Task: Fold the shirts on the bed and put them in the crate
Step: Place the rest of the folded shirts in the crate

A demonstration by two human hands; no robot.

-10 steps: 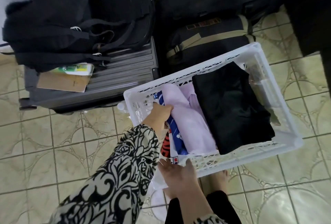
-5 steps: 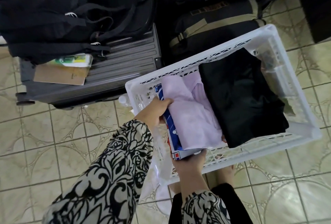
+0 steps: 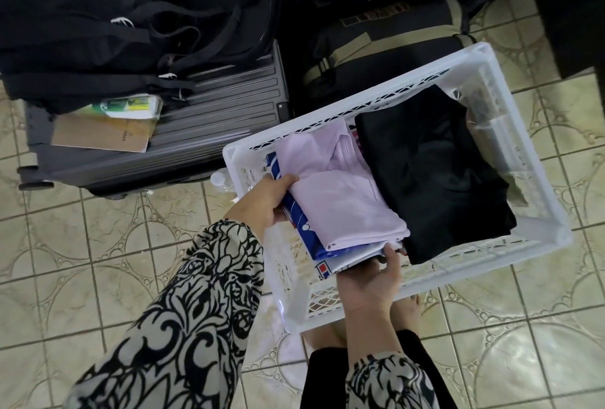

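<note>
Soft matt cloth shirts (image 3: 343,199) in white perforated plastic crate (image 3: 537,212), glossy floor tiles (image 3: 98,245).

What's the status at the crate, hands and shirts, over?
Left hand and right hand grip the folded lilac shirt stack, low in the white plastic lattice crate. Folded black garment alongside. Nothing blocking.

Black-and-cream swirl-patterned long sleeves (image 3: 183,320), black trousers (image 3: 330,376), bare feet (image 3: 407,312)

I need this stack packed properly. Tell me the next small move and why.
Probably lower the stack to the crate floor beside the black garment, then let go: the left hand and right hand hold the lilac shirt stack inside the crate, apparently tilted.
</note>
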